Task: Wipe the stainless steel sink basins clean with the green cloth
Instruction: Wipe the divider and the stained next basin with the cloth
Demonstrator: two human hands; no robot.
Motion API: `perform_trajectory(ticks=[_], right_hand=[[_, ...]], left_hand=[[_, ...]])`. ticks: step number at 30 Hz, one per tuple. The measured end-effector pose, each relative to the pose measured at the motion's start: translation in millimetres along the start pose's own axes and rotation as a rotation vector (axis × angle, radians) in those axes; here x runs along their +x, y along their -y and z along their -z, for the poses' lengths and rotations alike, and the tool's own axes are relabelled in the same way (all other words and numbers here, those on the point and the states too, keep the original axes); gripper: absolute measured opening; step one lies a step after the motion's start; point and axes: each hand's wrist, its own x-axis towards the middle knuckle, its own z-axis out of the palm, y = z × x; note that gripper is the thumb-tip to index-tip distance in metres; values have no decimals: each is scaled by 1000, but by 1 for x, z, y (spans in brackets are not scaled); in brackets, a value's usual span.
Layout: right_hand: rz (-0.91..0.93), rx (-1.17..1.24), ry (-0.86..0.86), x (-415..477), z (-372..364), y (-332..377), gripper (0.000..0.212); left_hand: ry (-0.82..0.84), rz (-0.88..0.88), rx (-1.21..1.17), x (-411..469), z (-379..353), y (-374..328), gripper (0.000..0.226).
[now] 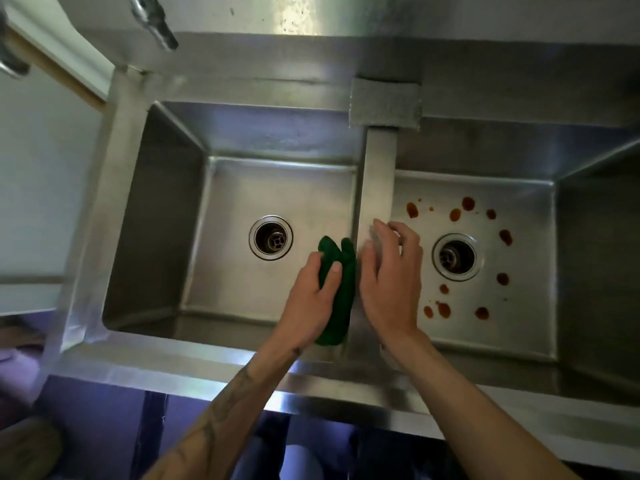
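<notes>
two steel basins sit side by side, split by a narrow divider (379, 174) running from 12 to 6 o'clock. left basin (242, 188): drain (270, 238) at centre of the floor; no stains visible on the floor. right basin (519, 334): drain (455, 257) at centre, ringed by red-brown spots (467, 203) from 11 o'clock clockwise round to 7 o'clock.

green cloth (337, 296): bunched, at 3 o'clock from the left drain, against the divider wall inside the left basin. left hand (311, 299): clenched round the cloth, thumb laid across its top. right hand (388, 285): over the divider just beside the cloth at its 3 o'clock, fingers loosely bent, fingertips blurred, grasping nothing that shows; contact with the cloth cannot be told.

grey sponge pad (385, 103): on the back rim at the 12 o'clock end of the divider. tap spout (154, 22): at 11 o'clock from the left basin.
</notes>
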Motion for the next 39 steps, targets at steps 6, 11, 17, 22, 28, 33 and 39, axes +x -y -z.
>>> perform_trajectory(ticks=[6,11,17,22,28,33,39], right_hand=[[185,155,181,-16,69,13,47],[118,190,224,9,110,-8,64],[29,95,266,48,120,-56,74],[-83,54,137,89,99,-84,57],[-169,48,162,150,58,-101,64],[-191,-37,227,168,20,-135,56],[125,-316,231,164,-17,-159,49]], left_hand=[[-145,-133,-17,-19,-32,-70,20],[-47,-43,-142,-13,-80,-102,26],[60,14,-81,20,-120,-120,30],[2,-165,102,47,-108,-115,38],[-411,-486,514,69,-78,-69,24],[-422,-549,724,88,-78,-35,37],[-482,-534,832,93,-92,-27,45]])
